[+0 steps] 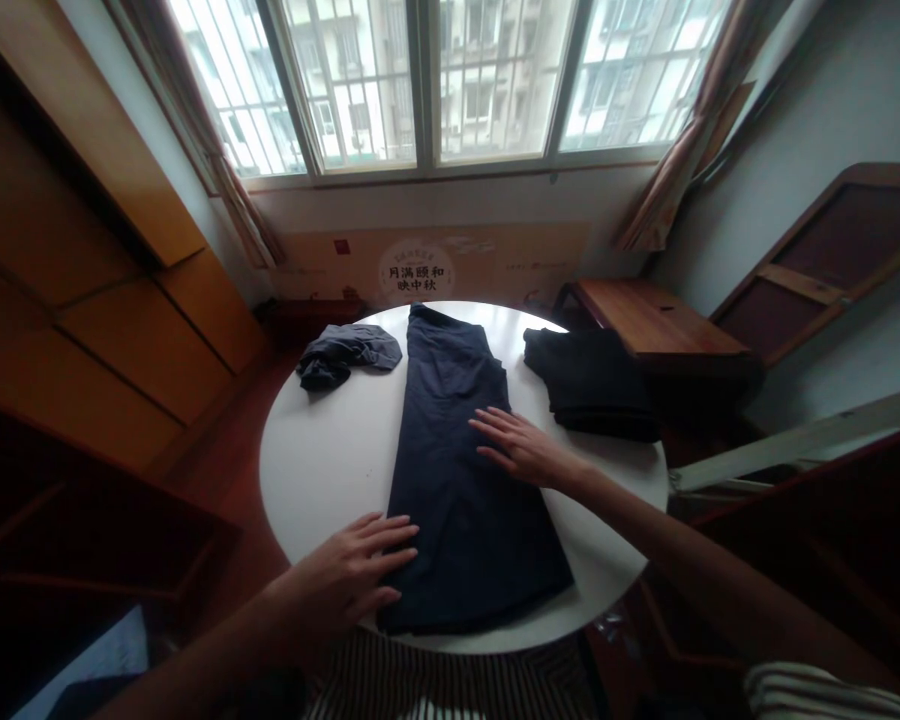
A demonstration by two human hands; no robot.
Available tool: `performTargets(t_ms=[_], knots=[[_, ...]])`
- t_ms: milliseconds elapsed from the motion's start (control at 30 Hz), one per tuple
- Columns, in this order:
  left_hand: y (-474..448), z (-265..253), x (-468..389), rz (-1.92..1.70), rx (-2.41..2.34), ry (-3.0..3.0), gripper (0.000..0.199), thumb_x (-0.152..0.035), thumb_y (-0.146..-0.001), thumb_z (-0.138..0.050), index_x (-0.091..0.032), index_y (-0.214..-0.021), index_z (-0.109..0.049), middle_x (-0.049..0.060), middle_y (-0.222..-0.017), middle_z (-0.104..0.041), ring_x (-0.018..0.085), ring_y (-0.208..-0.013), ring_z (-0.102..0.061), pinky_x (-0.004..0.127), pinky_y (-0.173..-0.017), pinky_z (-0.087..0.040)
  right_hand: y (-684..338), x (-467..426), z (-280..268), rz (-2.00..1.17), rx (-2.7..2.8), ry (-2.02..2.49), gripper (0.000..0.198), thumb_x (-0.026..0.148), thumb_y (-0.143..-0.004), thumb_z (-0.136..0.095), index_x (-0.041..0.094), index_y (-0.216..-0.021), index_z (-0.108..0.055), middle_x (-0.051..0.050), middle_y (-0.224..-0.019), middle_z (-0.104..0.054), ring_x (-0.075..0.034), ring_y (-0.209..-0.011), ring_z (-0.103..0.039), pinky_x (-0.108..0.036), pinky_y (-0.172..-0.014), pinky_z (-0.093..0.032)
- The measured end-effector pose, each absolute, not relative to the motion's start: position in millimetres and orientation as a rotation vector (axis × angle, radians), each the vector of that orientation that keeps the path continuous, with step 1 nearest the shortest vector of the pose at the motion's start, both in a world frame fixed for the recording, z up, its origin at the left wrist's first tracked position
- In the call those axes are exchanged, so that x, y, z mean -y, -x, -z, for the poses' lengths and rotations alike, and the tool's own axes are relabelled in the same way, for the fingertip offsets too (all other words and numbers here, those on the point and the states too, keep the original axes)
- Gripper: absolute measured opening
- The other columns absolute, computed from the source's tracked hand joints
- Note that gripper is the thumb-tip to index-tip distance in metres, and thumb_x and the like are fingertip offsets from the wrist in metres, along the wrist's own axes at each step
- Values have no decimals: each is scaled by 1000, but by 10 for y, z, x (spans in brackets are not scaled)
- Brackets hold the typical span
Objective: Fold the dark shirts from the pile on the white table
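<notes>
A pair of dark navy trousers (465, 480) lies lengthwise down the middle of a round white table (322, 470), folded with one leg over the other. My left hand (356, 565) rests at the near left edge of the trousers, its fingers stretched out onto the cloth. Farther up, my right hand (521, 450) lies on their right side, palm down with the fingers spread. Neither hand grips the fabric.
A crumpled dark grey garment (352, 352) sits at the table's far left. Folded black clothing (592, 385) is stacked at the right edge. Beyond stand a wooden desk (660, 315) at right and orange-brown cabinets (131, 350) at left, below a barred window (487, 80).
</notes>
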State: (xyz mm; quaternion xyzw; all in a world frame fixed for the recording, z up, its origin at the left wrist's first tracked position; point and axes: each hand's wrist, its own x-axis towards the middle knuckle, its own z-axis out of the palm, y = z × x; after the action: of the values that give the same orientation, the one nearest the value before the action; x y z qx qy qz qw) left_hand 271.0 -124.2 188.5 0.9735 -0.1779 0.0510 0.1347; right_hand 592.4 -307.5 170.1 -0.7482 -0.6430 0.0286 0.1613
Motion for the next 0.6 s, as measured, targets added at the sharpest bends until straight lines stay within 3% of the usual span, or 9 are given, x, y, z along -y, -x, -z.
performTargets(t_ms=[133, 267, 367, 500, 600], knots=[[-2463, -1820, 1360, -26, 654, -2778, 63, -43, -92, -59, -20, -147, -40, 14, -151, -45, 31, -142, -38, 51, -111, -41, -5740, 3437, -1536, -153, 1836, 2219, 58, 47, -99, -44, 27, -153, -37, -11, -160, -25, -33, -148, -22, -59, -117, -25], [-2305, -1676, 1399, -243, 705, -2803, 44, -14, -97, -47, -16, -141, -47, 12, -137, -60, 23, -136, -47, 40, -108, -48, -5567, 3884, -1452, -128, 1823, 2201, 65, 50, -97, -47, 29, -155, -30, -9, -161, -24, -31, -148, -22, -57, -118, -25], [-2290, -1681, 1412, -425, 794, -2782, 37, -6, -96, -44, -9, -132, -54, 14, -122, -69, 22, -128, -56, 36, -102, -53, -5450, 4112, -1427, -69, 1799, 2147, 61, 48, -95, -52, 26, -151, -40, -12, -157, -36, -32, -145, -31, -57, -114, -33], [-2371, -1817, 1526, -585, 750, -2723, 20, -11, -95, -53, -9, -113, -63, 11, -100, -73, 19, -98, -67, 34, -87, -58, -5340, 4166, -1482, 25, 1591, 2053, 36, 35, -96, -53, 18, -126, -62, -16, -124, -63, -28, -117, -60, -45, -98, -52], [-2518, -1907, 1711, -547, 596, -2711, 18, -17, -96, -53, -12, -111, -62, 9, -90, -70, 17, -79, -64, 32, -74, -56, -5409, 3985, -1591, -14, 1413, 2007, 23, 29, -97, -50, 16, -109, -65, -11, -95, -67, -21, -83, -66, -35, -76, -57]])
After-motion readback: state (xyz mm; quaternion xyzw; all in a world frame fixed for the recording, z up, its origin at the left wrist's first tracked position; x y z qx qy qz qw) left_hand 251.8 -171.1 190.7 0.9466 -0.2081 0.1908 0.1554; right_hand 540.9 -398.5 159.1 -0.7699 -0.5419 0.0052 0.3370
